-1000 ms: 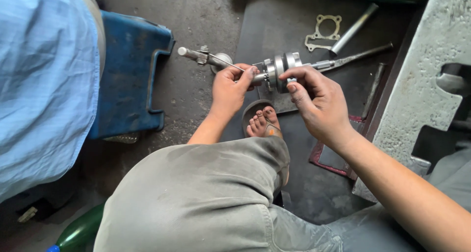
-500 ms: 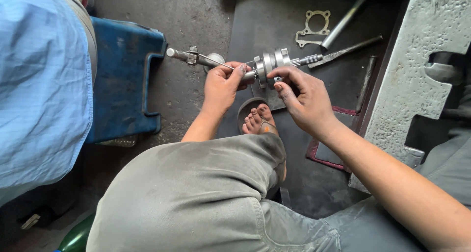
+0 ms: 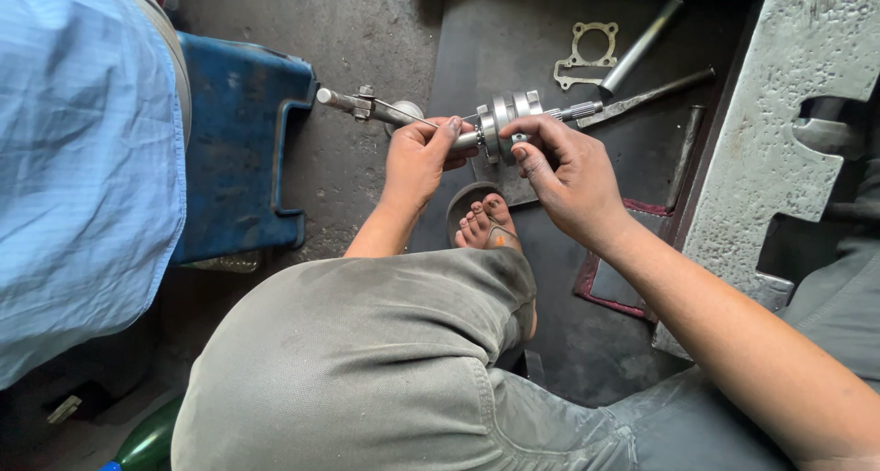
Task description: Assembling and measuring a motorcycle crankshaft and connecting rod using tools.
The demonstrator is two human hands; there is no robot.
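A metal crankshaft assembly [image 3: 502,118] with two round webs and a long shaft is held level above the dark floor mat [image 3: 513,40]. My left hand [image 3: 417,159] grips the shaft just left of the webs. My right hand [image 3: 568,173] holds the webs from the right, fingers curled around them. A connecting rod end [image 3: 353,103] sticks out to the left. My sandalled foot [image 3: 486,224] rests right below the part, and my knee in grey trousers [image 3: 367,361] fills the foreground.
A flat metal gasket [image 3: 587,54], a steel tube [image 3: 642,45] and a thin rod [image 3: 646,95] lie on the mat behind. A blue plastic stool [image 3: 238,150] stands left, beside a person in a light blue shirt [image 3: 78,159]. A grey machine casting [image 3: 788,114] is at right.
The view has shifted slightly, so hands and crankshaft sit a little lower and more to the right than half a second ago. Both hands keep their grip on the part.
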